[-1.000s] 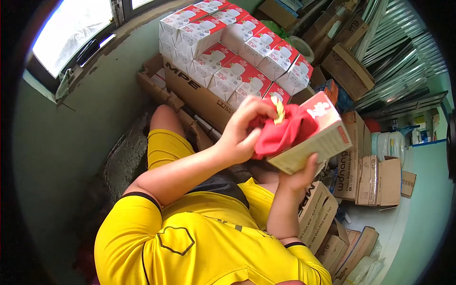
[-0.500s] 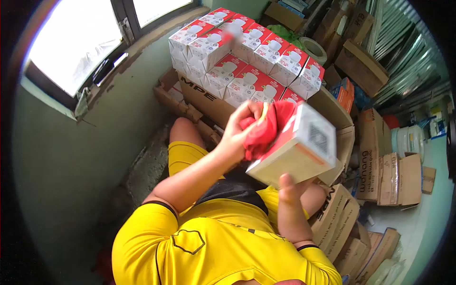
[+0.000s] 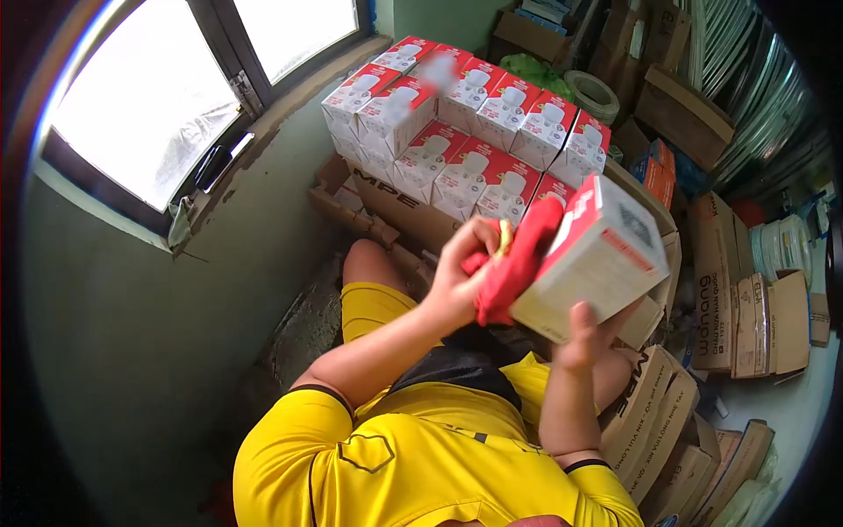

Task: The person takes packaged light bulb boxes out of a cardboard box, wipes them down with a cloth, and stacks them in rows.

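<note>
A window [image 3: 149,97] lit a corner of a room with a green-grey wall [image 3: 219,325], where brown cartons and long clear strips [image 3: 729,88] crowded the far side. A stack of red and white boxes [image 3: 465,171] rose above the front edge of a big carton [image 3: 417,215] marked MPE. Behind the stack lay a green bag [image 3: 534,72] and a pale coil [image 3: 593,95].

In front of the stack, a person in a yellow shirt [image 3: 395,465] held a single box [image 3: 590,274] up in the air, tilted, its red face turned towards the left hand [image 3: 461,272]. That hand's fingers were bunched, pinching a red cloth [image 3: 531,263] with a yellow strip [image 3: 506,237] at the fingertips; the cloth overlapped the box's red face. The right hand [image 3: 580,341] gripped the box from below, the thumb against its near pale side; its other fingers were mostly hidden, so their spread could not be told. More cartons [image 3: 654,408] leaned together beside the right forearm.
</note>
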### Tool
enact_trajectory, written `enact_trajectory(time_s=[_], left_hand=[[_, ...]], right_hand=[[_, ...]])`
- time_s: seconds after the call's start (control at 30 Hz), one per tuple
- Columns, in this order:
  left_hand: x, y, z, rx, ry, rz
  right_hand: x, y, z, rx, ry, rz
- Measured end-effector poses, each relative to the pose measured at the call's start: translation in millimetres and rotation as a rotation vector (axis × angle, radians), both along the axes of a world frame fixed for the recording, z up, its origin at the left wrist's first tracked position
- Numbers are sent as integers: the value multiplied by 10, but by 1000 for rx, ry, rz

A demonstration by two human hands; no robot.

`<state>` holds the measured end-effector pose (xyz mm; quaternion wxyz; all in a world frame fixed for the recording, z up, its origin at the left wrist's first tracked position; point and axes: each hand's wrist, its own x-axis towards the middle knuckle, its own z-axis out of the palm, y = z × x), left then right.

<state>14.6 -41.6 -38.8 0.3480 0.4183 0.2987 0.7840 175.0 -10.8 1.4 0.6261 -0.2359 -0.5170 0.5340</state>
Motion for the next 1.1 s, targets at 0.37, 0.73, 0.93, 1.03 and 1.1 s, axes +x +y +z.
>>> enact_trajectory(time_s=[0.37, 0.73, 0.93, 1.03, 1.1], left_hand=[[-142, 74, 225, 94, -169, 52], [-105, -207, 121, 258, 555, 294], [-563, -268, 335, 158, 687, 44], [-333, -273, 448, 192, 315, 126], [-406, -264, 521, 215, 325, 171]], right_hand=[[55, -206, -229, 211, -329, 254], [221, 153, 100, 198, -174, -182], [454, 373, 60, 230, -257, -98], [292, 176, -141, 149, -269, 74], [212, 1, -311, 70, -181, 162]])
